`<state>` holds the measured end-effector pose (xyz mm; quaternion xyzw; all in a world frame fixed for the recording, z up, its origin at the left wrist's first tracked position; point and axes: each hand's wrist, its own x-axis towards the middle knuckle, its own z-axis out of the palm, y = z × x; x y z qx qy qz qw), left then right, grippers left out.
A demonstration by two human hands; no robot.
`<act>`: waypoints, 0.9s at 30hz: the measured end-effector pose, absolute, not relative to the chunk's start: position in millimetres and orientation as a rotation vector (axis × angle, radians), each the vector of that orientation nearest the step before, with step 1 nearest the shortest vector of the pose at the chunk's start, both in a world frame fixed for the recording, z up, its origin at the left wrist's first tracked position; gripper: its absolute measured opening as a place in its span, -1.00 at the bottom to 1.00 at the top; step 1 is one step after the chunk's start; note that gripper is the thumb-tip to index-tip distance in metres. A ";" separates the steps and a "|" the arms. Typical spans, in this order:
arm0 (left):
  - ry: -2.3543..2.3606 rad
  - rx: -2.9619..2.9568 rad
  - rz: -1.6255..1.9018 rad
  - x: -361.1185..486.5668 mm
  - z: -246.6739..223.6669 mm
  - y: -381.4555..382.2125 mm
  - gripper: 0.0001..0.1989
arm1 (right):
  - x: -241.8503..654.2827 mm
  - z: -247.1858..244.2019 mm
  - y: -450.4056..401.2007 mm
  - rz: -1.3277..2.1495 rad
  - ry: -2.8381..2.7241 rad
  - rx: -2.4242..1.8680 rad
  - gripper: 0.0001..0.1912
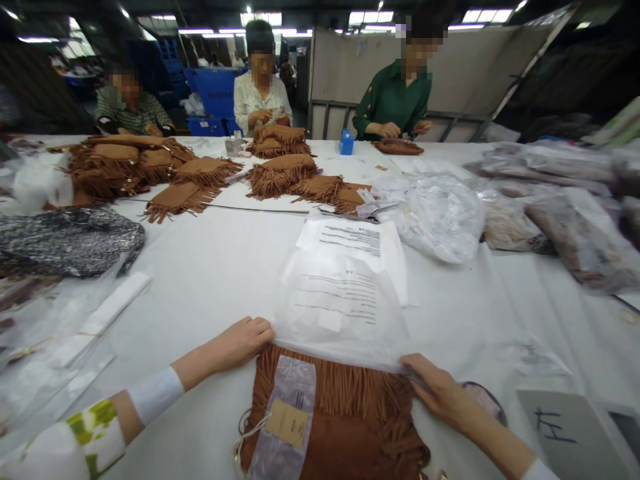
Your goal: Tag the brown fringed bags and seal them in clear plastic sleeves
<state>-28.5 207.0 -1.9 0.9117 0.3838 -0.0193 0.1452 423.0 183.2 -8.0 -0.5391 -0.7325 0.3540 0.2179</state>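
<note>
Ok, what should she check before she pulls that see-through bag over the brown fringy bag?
1. Left hand gripping the clear plastic bag at its open edge: ok.
2. Right hand on the same edge, other side: ok.
3. Bag mouth open wide enough: cannot tell.
4. Brown fringed bag lying flat below the opening: ok.
5. Paper tag and its wrapper tucked in: not ok, they lie loose on top.
6. White table bare ahead of the plastic: ok.
</note>
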 end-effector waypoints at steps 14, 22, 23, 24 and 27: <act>1.336 1.911 0.333 -16.6 -26.8 168.3 -0.80 | 403.1 -14.0 144.5 1.144 -1.769 -1.645 -0.79; 0.967 1.283 0.254 -35.8 6.8 170.1 -0.72 | 403.8 12.7 147.5 1.610 -1.497 -1.545 -0.66; 0.960 1.258 0.253 -36.5 7.1 167.4 -0.70 | 404.6 11.2 146.4 1.607 -1.508 -1.551 -0.66; 1.007 1.306 0.266 -35.9 5.1 163.9 -0.72 | 405.2 7.8 144.9 1.585 -1.527 -1.560 -0.66; 1.271 1.640 0.361 -29.7 -9.5 152.9 -0.83 | 404.6 -7.9 140.2 1.423 -1.612 -1.618 -0.72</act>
